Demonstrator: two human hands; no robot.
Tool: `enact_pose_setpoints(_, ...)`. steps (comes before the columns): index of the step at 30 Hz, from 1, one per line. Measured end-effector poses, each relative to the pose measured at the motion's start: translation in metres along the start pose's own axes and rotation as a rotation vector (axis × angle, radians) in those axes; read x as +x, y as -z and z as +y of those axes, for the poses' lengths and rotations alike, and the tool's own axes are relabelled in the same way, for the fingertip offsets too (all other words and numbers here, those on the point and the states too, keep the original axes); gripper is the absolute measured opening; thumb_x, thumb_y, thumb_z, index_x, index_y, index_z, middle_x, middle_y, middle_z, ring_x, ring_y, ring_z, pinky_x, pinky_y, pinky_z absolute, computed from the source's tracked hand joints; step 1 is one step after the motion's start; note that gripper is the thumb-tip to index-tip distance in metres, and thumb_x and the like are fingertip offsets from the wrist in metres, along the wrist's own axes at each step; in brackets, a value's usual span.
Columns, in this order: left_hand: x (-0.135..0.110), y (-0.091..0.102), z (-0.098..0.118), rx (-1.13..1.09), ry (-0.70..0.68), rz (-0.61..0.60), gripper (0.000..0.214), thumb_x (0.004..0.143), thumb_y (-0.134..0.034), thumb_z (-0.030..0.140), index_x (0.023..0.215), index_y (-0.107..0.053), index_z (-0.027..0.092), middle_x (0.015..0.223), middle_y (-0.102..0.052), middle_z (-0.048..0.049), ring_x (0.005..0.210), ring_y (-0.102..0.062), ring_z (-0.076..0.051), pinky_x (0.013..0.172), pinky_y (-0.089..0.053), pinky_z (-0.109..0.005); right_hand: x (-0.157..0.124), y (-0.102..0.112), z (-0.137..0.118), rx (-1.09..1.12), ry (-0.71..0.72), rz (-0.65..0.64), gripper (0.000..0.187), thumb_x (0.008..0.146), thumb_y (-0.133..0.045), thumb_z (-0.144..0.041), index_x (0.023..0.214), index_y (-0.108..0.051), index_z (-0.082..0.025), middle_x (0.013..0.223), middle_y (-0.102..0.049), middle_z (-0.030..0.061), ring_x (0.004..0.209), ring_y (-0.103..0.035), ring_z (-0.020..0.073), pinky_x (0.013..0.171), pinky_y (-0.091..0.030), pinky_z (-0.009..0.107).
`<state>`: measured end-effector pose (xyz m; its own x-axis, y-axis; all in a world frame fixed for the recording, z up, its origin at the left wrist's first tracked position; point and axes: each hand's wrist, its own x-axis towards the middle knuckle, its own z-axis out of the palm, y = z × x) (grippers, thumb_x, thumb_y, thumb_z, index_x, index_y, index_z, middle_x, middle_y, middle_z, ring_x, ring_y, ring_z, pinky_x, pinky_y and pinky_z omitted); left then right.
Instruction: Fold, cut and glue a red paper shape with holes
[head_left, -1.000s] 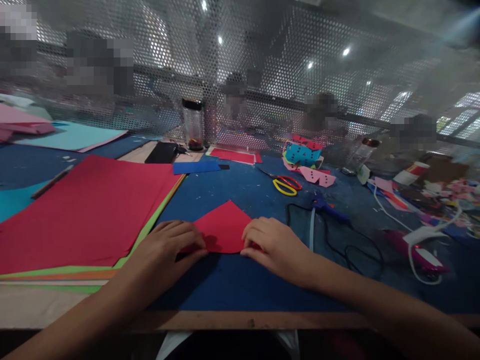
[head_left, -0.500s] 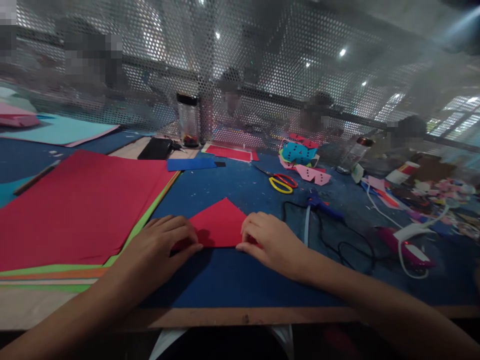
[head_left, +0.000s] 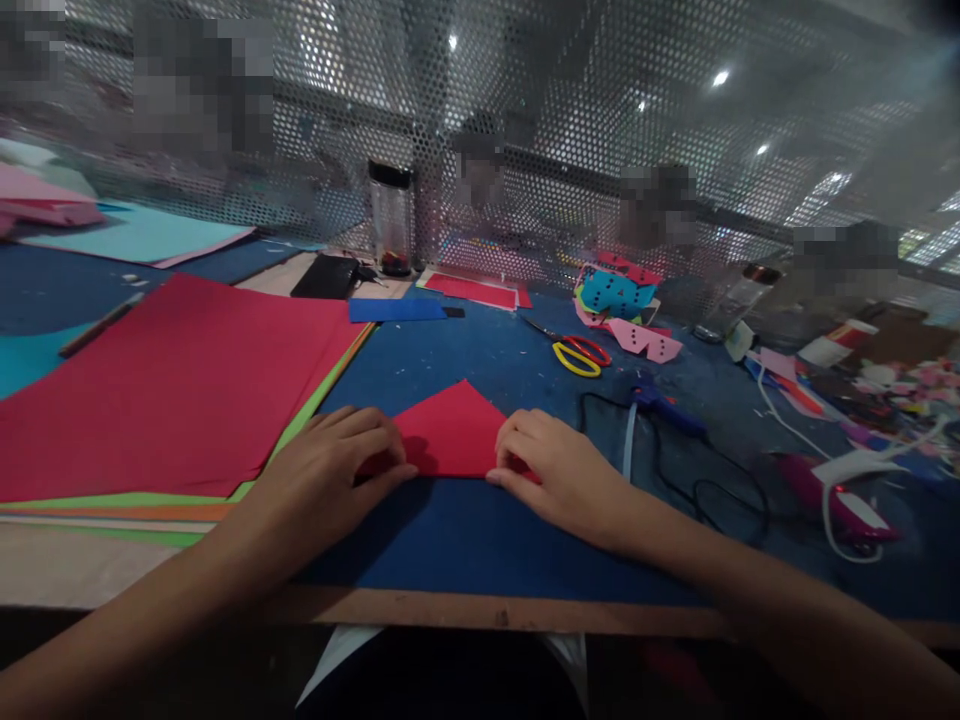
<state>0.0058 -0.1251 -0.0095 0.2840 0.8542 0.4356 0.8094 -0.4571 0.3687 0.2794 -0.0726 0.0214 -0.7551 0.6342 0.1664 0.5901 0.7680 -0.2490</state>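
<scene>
A red sheet of paper [head_left: 456, 430], folded so that a point faces away from me, lies on the blue table top [head_left: 480, 530]. My left hand [head_left: 352, 455] is closed at its left corner, thumb along the near folded edge. At the right corner my right hand [head_left: 536, 460] pinches the same paper between thumb and curled fingers. Both corners are partly hidden under the fingers. Close by on the left is a stack of large coloured sheets [head_left: 172, 390], red on top with green and orange edges below.
Scissors [head_left: 577, 355] with red and yellow handles lie beyond the paper. A blue glue gun [head_left: 667, 408] with a black cord sits to the right, near a pink-and-white power strip [head_left: 840, 495]. A bottle [head_left: 391, 220] stands by the perforated metal screen [head_left: 525, 90]; people are behind it.
The camera view has shifted slightly, so the scene sits further right and a little higher. Both hands keep the same hold on the folded red paper.
</scene>
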Motion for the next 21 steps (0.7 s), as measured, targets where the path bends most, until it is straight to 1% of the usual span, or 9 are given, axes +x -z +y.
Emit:
enact_pose_setpoints(3,0.0004,0.0004,-0.0002,0.07,0.02,-0.069,0.026,0.094,-0.059,0.046,0.083,-0.068,0.023,0.095,-0.069,-0.0061,0.088,-0.062,-0.024,0.078,-0.05,-0.038,-0.0003,0.0007,0.0006,0.019,0.001,0.003,0.016,0.095,-0.064,-0.033,0.087,-0.059,-0.02,0.101,-0.063,0.0044,0.093,-0.055,0.0182,0.08,-0.044,0.032)
enact_pose_setpoints(4,0.0004,0.0003,-0.0004,0.084,0.023,-0.076,0.027,0.094,-0.058,0.046,0.083,-0.067,0.023,0.096,-0.069,-0.0061,0.089,-0.061,-0.024,0.078,-0.049,-0.038,-0.0004,0.001,0.0008,0.024,0.004,0.002,0.016,0.095,-0.064,-0.032,0.087,-0.059,-0.02,0.1,-0.063,0.0043,0.093,-0.055,0.0182,0.081,-0.044,0.031)
enact_pose_setpoints(9,-0.0003,0.0003,-0.0011,0.096,0.031,-0.075,0.027,0.094,-0.058,0.048,0.084,-0.065,0.024,0.097,-0.068,-0.0048,0.089,-0.061,-0.024,0.076,-0.048,-0.038,-0.0004,0.0016,0.0016,0.025,0.013,0.001,0.018,0.095,-0.064,-0.033,0.085,-0.059,-0.02,0.1,-0.062,0.0043,0.093,-0.055,0.0182,0.082,-0.044,0.031)
enact_pose_setpoints(16,0.0003,0.0005,-0.0008,0.078,0.036,-0.067,0.026,0.093,-0.06,0.048,0.085,-0.067,0.025,0.097,-0.069,-0.0049,0.089,-0.061,-0.024,0.073,-0.047,-0.036,0.001,0.0024,0.002,0.014,0.022,-0.011,0.019,0.095,-0.064,-0.034,0.084,-0.059,-0.019,0.1,-0.062,0.0045,0.092,-0.054,0.018,0.082,-0.043,0.031)
enact_pose_setpoints(21,0.0011,0.0015,0.0002,0.061,0.065,-0.098,0.027,0.094,-0.059,0.049,0.085,-0.066,0.024,0.097,-0.068,-0.0039,0.09,-0.06,-0.024,0.076,-0.045,-0.037,0.001,0.0025,0.0016,0.014,0.017,-0.015,0.019,0.096,-0.063,-0.034,0.085,-0.058,-0.019,0.101,-0.061,0.0045,0.092,-0.054,0.0182,0.083,-0.043,0.032)
